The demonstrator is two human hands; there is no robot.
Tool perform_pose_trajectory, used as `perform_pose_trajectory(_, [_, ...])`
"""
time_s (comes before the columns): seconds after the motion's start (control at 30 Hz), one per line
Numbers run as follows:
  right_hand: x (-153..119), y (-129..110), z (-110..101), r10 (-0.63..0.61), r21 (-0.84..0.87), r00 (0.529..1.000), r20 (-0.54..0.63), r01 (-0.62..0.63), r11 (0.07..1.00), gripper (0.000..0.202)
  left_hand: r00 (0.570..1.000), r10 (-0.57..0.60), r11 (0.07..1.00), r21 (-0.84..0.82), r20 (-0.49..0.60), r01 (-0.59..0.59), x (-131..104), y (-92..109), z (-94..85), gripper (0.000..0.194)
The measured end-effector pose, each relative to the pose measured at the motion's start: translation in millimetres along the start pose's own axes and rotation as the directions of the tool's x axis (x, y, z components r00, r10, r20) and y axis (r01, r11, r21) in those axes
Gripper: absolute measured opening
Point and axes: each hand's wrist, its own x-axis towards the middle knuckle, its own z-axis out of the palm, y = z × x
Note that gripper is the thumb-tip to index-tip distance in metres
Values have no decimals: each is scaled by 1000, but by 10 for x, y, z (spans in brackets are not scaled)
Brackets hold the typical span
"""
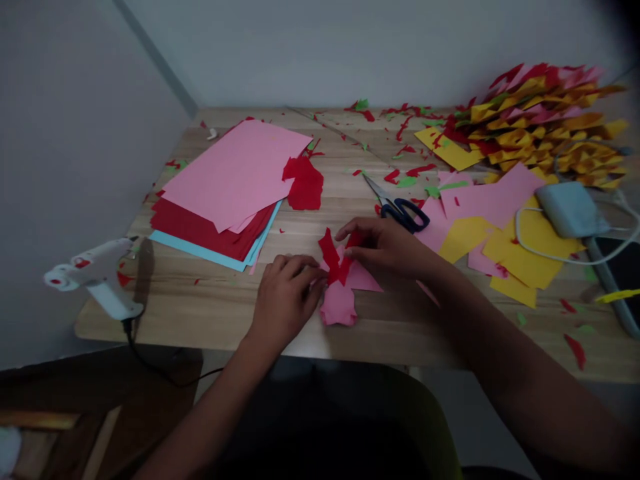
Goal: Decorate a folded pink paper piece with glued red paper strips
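Observation:
Near the table's front edge lies a cut pink paper piece (339,305) with red paper strips (330,257) standing up from its top in a V. My left hand (287,293) is closed at its left side, thumb and fingertips pressed together where the red and pink paper meet. On the other side, my right hand (383,245) pinches the right red strip between thumb and forefinger, covering part of it. A pink triangular flap (366,277) shows below the right fingers. Just beyond the right hand, dark-handled scissors (404,215) lie with their blades pointing away.
To the left rests a stack of pink (240,173), red and blue sheets, with a torn red piece (306,183) beside it. A white glue gun (100,273) stands at the left edge. Yellow scraps (525,257), a charger (567,208) and folded paper shapes (550,127) occupy the right.

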Motion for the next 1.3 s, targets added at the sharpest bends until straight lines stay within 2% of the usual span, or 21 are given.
perform_pose_trajectory(0.1, [13,70,69,3,-224,1000,-8,-5,975,22,999,-15,998,-66,-33,13,16,-12,0,14])
perform_pose_trajectory(0.17, [17,94,99,11,-286,1000,-7,-12,958,24,998,3,994,-110,-62,-10,35,-11,16,14])
perform_pose_trajectory(0.27, [21,96,111,12,-303,1000,6,-10,953,25,995,63,991,-113,-82,-72,69,-3,54,12])
perform_pose_trajectory(0.4, [27,85,76,18,-290,1000,14,-13,957,27,990,142,989,-38,-10,-143,99,12,97,15])
perform_pose_trajectory(0.5, [33,92,26,35,-271,999,-24,-40,962,27,988,153,988,-6,26,-153,97,13,110,17])
perform_pose_trajectory(0.6, [41,114,-5,54,-260,997,-61,-68,963,24,987,161,987,12,15,-161,89,3,121,17])
perform_pose_trajectory(0.73, [44,111,-15,85,-302,995,-49,-96,948,26,985,172,985,16,2,-172,85,-10,150,16])
perform_pose_trajectory(0.8, [23,78,-63,89,-372,989,-117,-127,919,27,985,172,985,-16,-10,-172,79,-13,160,17])
perform_pose_trajectory(0.87, [-18,43,-166,64,-474,956,-286,-199,858,27,990,122,988,-88,-71,-128,71,-18,154,19])
perform_pose_trajectory(0.93, [-67,34,-302,22,-569,887,-460,-314,760,29,987,-8,983,-182,-159,-22,70,-30,127,22])
perform_pose_trajectory(1.0, [-103,60,-418,46,-645,853,-520,-427,634,32,969,-155,965,-241,-191,107,95,-52,88,24])
perform_pose_trajectory(1.07, [-112,103,-473,128,-691,853,-506,-490,532,34,962,-229,957,-217,-146,195,166,-82,60,30])
perform_pose_trajectory(1.13, [-93,140,-471,185,-712,856,-482,-506,487,36,973,-218,969,-132,-72,207,292,-120,59,37])
perform_pose_trajectory(1.23, [-43,171,-442,205,-684,833,-514,-542,488,40,991,-137,990,-31,8,137,555,-193,101,35])
perform_pose_trajectory(1.3, [-20,197,-448,202,-618,817,-540,-548,564,40,995,-85,995,-53,61,88,745,-252,128,29])
